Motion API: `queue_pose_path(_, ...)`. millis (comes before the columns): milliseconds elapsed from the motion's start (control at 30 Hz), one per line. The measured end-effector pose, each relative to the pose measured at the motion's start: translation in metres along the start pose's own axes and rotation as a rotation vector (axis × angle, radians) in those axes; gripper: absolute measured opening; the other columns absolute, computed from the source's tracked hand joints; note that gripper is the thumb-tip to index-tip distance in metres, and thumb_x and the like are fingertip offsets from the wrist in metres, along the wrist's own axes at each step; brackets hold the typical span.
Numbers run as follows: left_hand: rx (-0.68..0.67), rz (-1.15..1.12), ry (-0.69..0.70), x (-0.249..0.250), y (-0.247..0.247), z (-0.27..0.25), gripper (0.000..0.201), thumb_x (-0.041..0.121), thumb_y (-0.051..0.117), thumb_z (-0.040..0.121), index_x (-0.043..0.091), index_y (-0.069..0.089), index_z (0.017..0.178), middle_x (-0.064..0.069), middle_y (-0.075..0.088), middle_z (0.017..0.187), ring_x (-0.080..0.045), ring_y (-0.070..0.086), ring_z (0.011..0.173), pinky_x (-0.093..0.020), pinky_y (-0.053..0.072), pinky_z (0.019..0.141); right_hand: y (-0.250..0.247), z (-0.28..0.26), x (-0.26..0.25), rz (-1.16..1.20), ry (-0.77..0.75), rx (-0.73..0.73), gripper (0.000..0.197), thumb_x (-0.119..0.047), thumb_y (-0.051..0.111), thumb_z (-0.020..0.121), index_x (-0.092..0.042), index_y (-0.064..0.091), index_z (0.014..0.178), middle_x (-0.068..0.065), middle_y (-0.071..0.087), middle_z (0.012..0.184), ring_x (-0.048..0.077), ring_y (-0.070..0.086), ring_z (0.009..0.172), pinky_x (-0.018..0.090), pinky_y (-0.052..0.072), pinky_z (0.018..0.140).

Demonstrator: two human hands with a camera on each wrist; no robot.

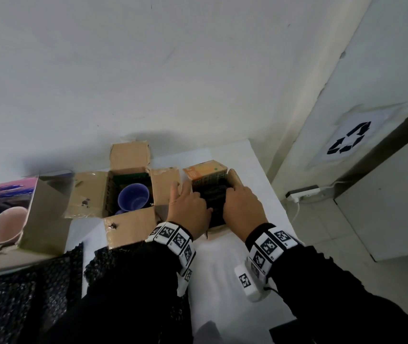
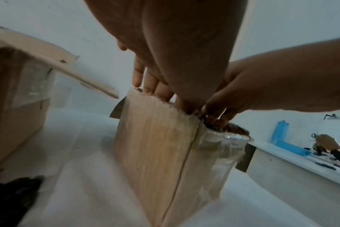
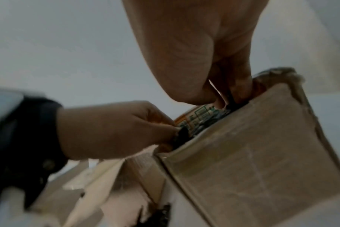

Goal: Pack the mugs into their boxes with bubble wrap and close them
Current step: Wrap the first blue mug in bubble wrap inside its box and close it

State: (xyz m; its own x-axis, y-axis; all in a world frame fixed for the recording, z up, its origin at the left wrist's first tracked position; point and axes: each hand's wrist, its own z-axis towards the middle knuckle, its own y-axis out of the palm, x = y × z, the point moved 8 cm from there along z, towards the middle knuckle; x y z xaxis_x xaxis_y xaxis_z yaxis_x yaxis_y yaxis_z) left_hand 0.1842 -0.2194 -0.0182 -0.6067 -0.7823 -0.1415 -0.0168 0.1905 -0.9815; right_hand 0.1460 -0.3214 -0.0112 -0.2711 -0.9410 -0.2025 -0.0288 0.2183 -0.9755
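Note:
A small cardboard box (image 1: 205,172) with an orange printed flap stands on the white table (image 1: 225,269), at its right side. Black bubble wrap (image 1: 216,194) fills its opening; whether a mug is inside cannot be seen. My left hand (image 1: 198,194) and right hand (image 1: 230,194) both reach into the opening. In the right wrist view the left hand (image 3: 175,132) pinches the black wrap at the near rim. The right hand (image 3: 227,99) curls its fingers round the wrap at the far corner. The left wrist view shows the box wall (image 2: 155,145) and my fingers (image 2: 151,83) going down behind it.
An open brown box (image 1: 91,192) with a blue mug (image 1: 133,197) stands just left of my hands. Further left a pink-purple box (image 1: 41,219) holds a pink mug (image 1: 7,224). Sheets of black bubble wrap (image 1: 24,294) lie at the near left. A white wall is close behind.

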Motion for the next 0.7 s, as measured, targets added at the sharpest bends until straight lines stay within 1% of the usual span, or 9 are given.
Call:
queue_pose_path(67, 0.081, -0.012, 0.045, -0.001, 0.001, -0.008, 0.045, 0.051, 0.038, 0.093, 0.020, 0.072, 0.094, 0.001, 0.058, 0.113, -0.028, 0.035, 0.125, -0.052, 0.014, 0.105, 0.002, -0.005, 0.006, 0.140, 0.083, 0.011, 0.021, -0.009, 0.040, 0.094, -0.007, 0.048, 0.114, 0.013, 0.046, 0.123, 0.029, 0.053, 0.081, 0.033, 0.036, 0.065)
queue_pose_path(100, 0.125, -0.024, 0.071, -0.002, 0.002, -0.011, 0.048, 0.051, 0.035, 0.093, 0.021, 0.072, 0.091, 0.002, 0.059, 0.111, -0.027, 0.039, 0.121, -0.051, 0.017, 0.104, 0.003, -0.006, 0.008, 0.171, 0.093, 0.021, 0.022, -0.009, 0.040, 0.095, -0.008, 0.047, 0.115, 0.014, 0.045, 0.124, 0.029, 0.053, 0.079, 0.033, 0.036, 0.065)
queue_pose_path(200, 0.203, -0.074, 0.131, -0.006, 0.007, -0.022, 0.056, 0.058, 0.027, 0.092, 0.023, 0.070, 0.087, 0.007, 0.064, 0.104, -0.024, 0.047, 0.116, -0.053, 0.020, 0.104, 0.005, -0.009, 0.009, 0.181, 0.075, 0.054, 0.025, -0.009, 0.035, 0.096, -0.009, 0.044, 0.119, 0.012, 0.053, 0.124, 0.030, 0.057, 0.098, 0.034, 0.040, 0.071)
queue_pose_path(300, 0.197, -0.084, 0.175, -0.007, 0.012, -0.028, 0.067, 0.073, 0.028, 0.084, 0.021, 0.068, 0.097, 0.007, 0.061, 0.109, -0.027, 0.045, 0.120, -0.055, 0.022, 0.104, 0.014, -0.009, 0.002, -0.072, 0.037, 0.010, 0.034, -0.012, 0.034, 0.094, -0.010, 0.041, 0.127, 0.009, 0.059, 0.122, 0.029, 0.049, 0.113, 0.037, 0.036, 0.086)
queue_pose_path(400, 0.184, -0.072, 0.194, -0.007, 0.017, -0.030, 0.073, 0.079, 0.035, 0.076, 0.020, 0.065, 0.105, 0.005, 0.058, 0.117, -0.029, 0.042, 0.124, -0.054, 0.025, 0.102, 0.016, -0.006, 0.001, -0.112, 0.032, 0.006, 0.033, -0.011, 0.034, 0.092, -0.010, 0.044, 0.124, 0.009, 0.061, 0.119, 0.029, 0.046, 0.113, 0.037, 0.035, 0.088)
queue_pose_path(500, 0.203, -0.073, 0.211, -0.006, 0.019, -0.030, 0.066, 0.075, 0.041, 0.075, 0.020, 0.065, 0.102, 0.004, 0.059, 0.116, -0.030, 0.042, 0.124, -0.051, 0.031, 0.097, 0.016, -0.004, 0.007, -0.016, 0.020, 0.042, 0.027, -0.008, 0.038, 0.093, -0.008, 0.050, 0.116, 0.013, 0.055, 0.120, 0.031, 0.050, 0.105, 0.036, 0.038, 0.082)
queue_pose_path(567, 0.206, -0.080, 0.223, -0.006, 0.020, -0.029, 0.064, 0.074, 0.042, 0.074, 0.020, 0.065, 0.101, 0.003, 0.059, 0.114, -0.032, 0.042, 0.123, -0.051, 0.033, 0.096, 0.017, -0.006, 0.009, 0.061, 0.038, 0.054, 0.027, -0.006, 0.041, 0.092, -0.004, 0.051, 0.117, 0.017, 0.051, 0.120, 0.033, 0.054, 0.101, 0.038, 0.044, 0.080)
queue_pose_path(633, 0.213, -0.081, 0.220, -0.007, 0.020, -0.028, 0.064, 0.073, 0.042, 0.074, 0.020, 0.065, 0.101, 0.003, 0.060, 0.114, -0.032, 0.043, 0.123, -0.050, 0.035, 0.095, 0.020, -0.009, 0.003, -0.041, 0.006, 0.077, 0.033, -0.008, 0.042, 0.088, -0.002, 0.054, 0.117, 0.016, 0.059, 0.106, 0.033, 0.059, 0.092, 0.040, 0.044, 0.075)
queue_pose_path(700, 0.218, -0.081, 0.222, -0.008, 0.019, -0.027, 0.064, 0.073, 0.042, 0.073, 0.020, 0.066, 0.101, 0.003, 0.060, 0.114, -0.032, 0.042, 0.123, -0.049, 0.035, 0.095, 0.017, -0.012, 0.000, -0.212, 0.009, 0.076, 0.040, -0.013, 0.038, 0.080, -0.004, 0.058, 0.114, 0.011, 0.064, 0.085, 0.029, 0.057, 0.080, 0.040, 0.037, 0.072)
